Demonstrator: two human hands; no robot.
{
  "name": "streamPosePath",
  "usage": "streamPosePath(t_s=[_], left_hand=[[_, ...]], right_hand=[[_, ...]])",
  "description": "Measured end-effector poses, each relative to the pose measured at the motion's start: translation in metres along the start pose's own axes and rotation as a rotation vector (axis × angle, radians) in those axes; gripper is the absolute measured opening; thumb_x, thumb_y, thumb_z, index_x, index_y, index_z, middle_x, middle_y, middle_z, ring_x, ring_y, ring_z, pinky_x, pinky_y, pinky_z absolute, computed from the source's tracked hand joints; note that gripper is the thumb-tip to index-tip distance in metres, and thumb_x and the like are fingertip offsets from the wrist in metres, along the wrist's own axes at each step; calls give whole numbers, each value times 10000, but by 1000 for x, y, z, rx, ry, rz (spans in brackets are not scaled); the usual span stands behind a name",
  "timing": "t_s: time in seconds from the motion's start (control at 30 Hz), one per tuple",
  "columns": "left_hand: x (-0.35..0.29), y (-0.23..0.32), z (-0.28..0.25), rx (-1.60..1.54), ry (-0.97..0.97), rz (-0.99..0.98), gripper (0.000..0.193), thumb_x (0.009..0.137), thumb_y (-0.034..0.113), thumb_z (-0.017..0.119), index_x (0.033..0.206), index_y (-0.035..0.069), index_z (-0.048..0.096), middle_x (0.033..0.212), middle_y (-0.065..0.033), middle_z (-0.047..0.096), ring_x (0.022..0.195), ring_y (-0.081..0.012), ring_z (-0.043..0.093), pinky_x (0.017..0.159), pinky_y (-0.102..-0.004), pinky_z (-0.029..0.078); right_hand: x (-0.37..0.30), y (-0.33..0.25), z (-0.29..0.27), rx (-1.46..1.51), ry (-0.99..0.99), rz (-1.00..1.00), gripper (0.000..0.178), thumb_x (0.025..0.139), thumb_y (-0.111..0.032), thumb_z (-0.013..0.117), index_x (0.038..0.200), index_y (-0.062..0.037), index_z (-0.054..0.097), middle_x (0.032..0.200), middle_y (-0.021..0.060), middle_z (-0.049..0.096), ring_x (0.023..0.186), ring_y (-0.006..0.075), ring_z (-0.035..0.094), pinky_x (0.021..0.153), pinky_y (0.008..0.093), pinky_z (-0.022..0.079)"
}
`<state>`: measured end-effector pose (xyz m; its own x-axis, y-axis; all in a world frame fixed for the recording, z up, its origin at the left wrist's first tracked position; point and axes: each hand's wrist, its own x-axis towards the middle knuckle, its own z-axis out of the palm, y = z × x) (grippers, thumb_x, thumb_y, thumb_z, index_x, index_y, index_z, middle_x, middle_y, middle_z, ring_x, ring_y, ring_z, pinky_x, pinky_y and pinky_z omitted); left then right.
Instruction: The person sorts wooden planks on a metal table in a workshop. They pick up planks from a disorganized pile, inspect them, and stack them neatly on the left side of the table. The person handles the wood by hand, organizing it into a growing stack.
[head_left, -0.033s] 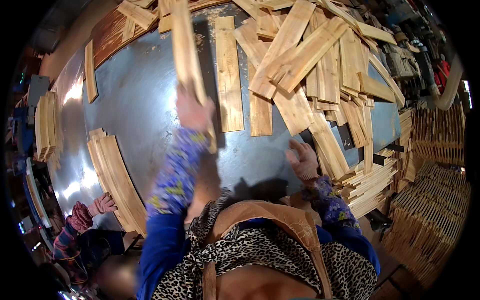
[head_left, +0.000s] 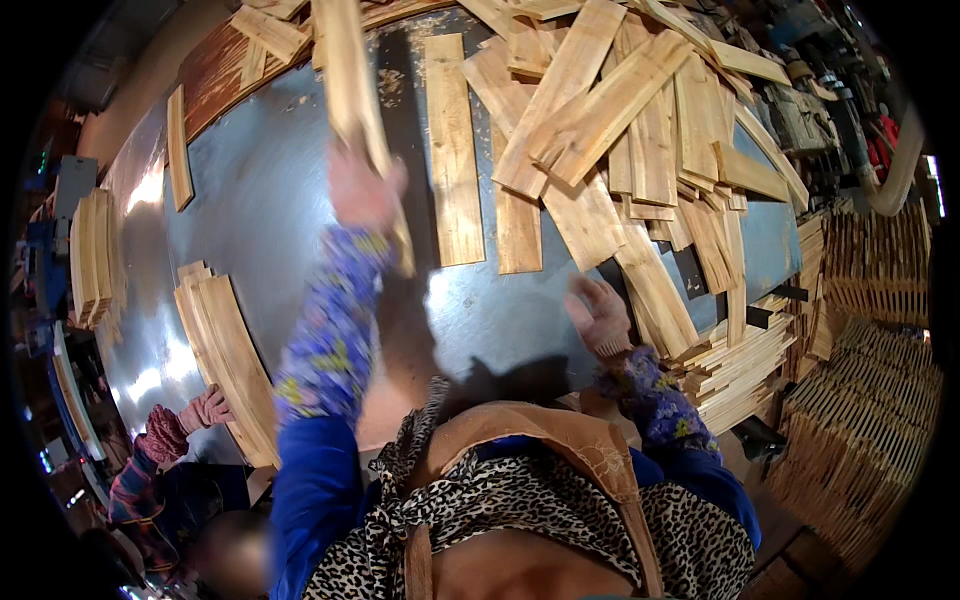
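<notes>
My left hand (head_left: 366,190) is stretched out over the metal tabletop (head_left: 275,190), its fingers wrapped round a long wooden board (head_left: 345,75). The board is tilted on edge and a little blurred; its far end runs to the top rim of the view. Just right of it, a single board (head_left: 455,150) lies flat. My right hand (head_left: 600,318) hovers near the table's front edge with its fingers apart and slightly bent, holding nothing. Beyond and beside it spreads a loose pile of boards (head_left: 610,110), several overlapping at odd angles.
At left, a co-worker's gloved hand (head_left: 206,408) touches a short stack of boards (head_left: 235,340). Another stack (head_left: 92,255) stands by the far left edge, and a narrow board (head_left: 179,150) lies nearby. Neat board stacks (head_left: 850,440) rise at right, below machinery (head_left: 810,110).
My left hand and the board in it have moved left and slightly away from me. My right hand has barely shifted, its fingers a bit more bent. The pile looks the same.
</notes>
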<state>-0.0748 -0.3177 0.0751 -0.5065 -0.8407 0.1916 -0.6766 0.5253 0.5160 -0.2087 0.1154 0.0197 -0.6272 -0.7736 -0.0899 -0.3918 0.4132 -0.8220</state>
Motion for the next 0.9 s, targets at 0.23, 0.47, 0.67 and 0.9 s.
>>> streamPosePath(t_s=[0.23, 0.47, 0.67, 0.9], left_hand=[[159, 112, -31, -215, -83, 217, 830, 943, 581, 738, 1542, 27, 584, 1504, -301, 630, 1406, -426, 615, 1208, -487, 464], [7, 139, 73, -550, -596, 74, 703, 1001, 449, 650, 1492, -51, 604, 1434, -327, 669, 1357, -414, 655, 1181, -435, 483], [-45, 111, 44, -912, -682, -340, 565, 971, 326, 735, 1352, -89, 692, 1200, -251, 783, 1146, -336, 749, 1067, -412, 559], [204, 81, -34, -608, -151, -126, 532, 1007, 382, 697, 1328, -41, 663, 1179, -226, 724, 815, -335, 735, 696, -439, 604]], right_hand=[[159, -67, -24, 1177, 257, 412, 606, 1086, -310, 668, 1568, 17, 502, 1379, 149, 703, 1263, 288, 689, 1091, 433, 543], [186, -57, 20, 1217, 34, 206, 580, 1064, -203, 707, 1581, -31, 509, 1380, 91, 687, 1246, 243, 683, 1039, 416, 594], [130, -64, 61, 876, -398, 177, 629, 1110, -231, 634, 1662, -23, 417, 1598, 137, 541, 1480, 219, 504, 1217, 374, 437], [184, -94, 61, 611, 79, 108, 563, 1042, -252, 768, 1499, 32, 603, 1490, 186, 662, 1406, 255, 606, 1189, 357, 479]])
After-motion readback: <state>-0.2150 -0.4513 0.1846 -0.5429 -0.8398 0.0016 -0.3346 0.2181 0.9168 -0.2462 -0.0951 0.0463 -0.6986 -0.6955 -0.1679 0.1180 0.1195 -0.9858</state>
